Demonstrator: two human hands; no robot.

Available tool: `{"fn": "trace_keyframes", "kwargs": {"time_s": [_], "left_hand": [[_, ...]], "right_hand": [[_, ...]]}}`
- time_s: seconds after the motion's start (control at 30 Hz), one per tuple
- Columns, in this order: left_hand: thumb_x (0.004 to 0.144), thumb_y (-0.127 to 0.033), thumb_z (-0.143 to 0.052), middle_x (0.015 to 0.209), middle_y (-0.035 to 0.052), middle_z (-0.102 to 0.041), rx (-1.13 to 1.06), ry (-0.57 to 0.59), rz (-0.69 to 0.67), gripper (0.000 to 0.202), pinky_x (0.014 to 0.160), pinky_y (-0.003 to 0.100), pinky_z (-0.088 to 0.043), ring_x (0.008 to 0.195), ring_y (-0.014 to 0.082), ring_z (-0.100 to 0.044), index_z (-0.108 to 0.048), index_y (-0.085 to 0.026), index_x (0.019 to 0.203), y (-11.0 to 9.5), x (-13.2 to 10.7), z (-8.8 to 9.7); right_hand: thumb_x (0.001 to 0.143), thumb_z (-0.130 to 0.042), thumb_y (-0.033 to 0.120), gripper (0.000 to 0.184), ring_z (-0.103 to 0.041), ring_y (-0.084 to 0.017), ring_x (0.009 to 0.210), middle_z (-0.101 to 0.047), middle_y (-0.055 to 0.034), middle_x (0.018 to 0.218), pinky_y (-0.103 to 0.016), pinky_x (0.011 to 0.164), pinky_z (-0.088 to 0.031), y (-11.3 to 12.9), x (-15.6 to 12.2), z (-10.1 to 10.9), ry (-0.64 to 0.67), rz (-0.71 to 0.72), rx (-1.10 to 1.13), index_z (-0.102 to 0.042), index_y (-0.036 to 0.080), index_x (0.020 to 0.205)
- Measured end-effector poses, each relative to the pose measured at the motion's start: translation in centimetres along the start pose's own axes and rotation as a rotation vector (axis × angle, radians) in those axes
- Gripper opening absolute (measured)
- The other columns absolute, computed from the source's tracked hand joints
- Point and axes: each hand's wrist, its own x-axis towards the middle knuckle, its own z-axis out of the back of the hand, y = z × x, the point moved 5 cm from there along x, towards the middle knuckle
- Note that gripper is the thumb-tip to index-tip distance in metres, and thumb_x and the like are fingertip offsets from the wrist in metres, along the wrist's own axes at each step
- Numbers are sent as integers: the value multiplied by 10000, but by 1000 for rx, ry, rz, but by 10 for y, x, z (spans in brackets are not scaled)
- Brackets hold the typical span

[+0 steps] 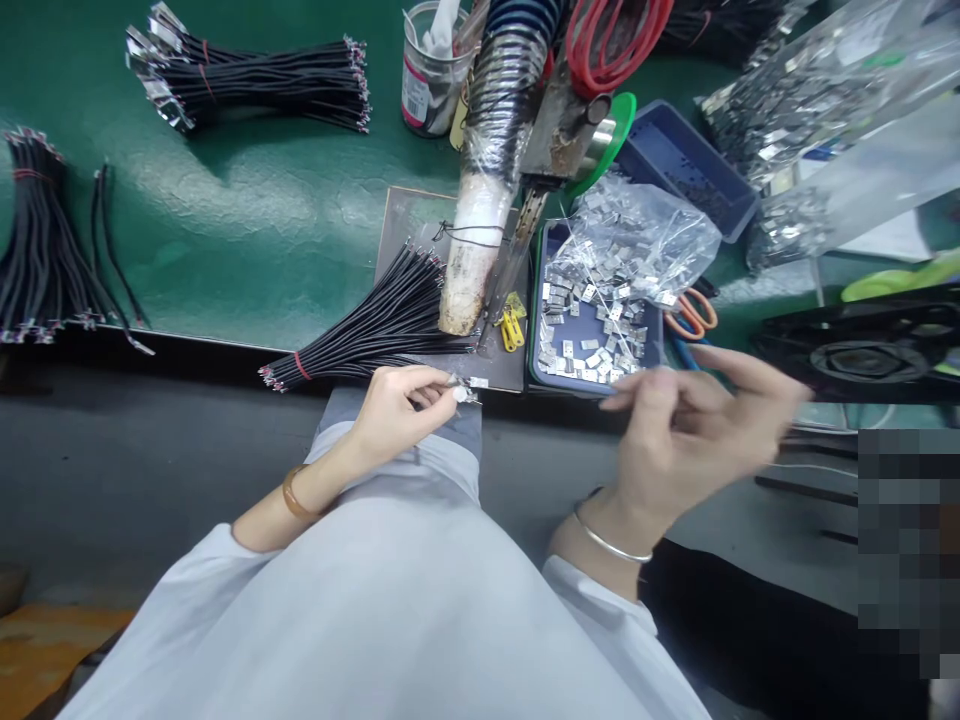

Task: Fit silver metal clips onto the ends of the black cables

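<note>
My left hand (409,405) is closed in a pinch at the table's front edge. Between its thumb and fingers are small metal tabs (471,390), partly hidden by the fingertips. Just behind lies a bundle of black cables (360,315), tied with a red band at its near end. My right hand (694,430), slightly blurred, hovers at the front right corner of a blue tray (538,350) holding many loose metal tabs (592,345). Its thumb and index finger are drawn together, and anything between them is too small to make out; another finger sticks out.
A wrapped hose nozzle (472,240) and a metal tool arm (559,130) hang over a board. Yellow clips (512,328), orange-handled scissors (691,313) and a black fan (862,345) lie around. More cable bundles (262,85) rest at left; a can (431,75) stands behind.
</note>
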Motion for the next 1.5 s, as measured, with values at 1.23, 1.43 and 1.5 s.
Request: {"fn": "trace_keyframes", "kwargs": {"time_s": [1.23, 1.43, 1.5], "left_hand": [[882, -158, -633, 640, -9, -665, 73, 140, -194, 127, 467, 174, -338, 488, 55, -432, -715, -126, 790, -9, 26, -2], [929, -153, -582, 733, 50, -741, 233, 149, -414, 192, 619, 230, -480, 612, 118, -603, -734, -150, 812, -10, 24, -6], [925, -172, -589, 720, 50, -740, 220, 137, -404, 199, 631, 239, -482, 617, 122, -608, -744, -153, 801, -10, 24, -6]], "right_hand": [[842, -724, 153, 91, -758, -125, 822, -775, -20, 936, -212, 718, -638, 10, -42, -85, 285, -180, 513, -756, 230, 806], [859, -688, 106, 143, -754, -159, 933, -780, -35, 977, -274, 806, -640, 21, -40, -77, 217, 14, 289, -741, 234, 823], [862, -684, 112, 138, -755, -166, 935, -780, -37, 980, -284, 799, -641, 22, -40, -77, 221, 18, 280, -731, 232, 812]]}}
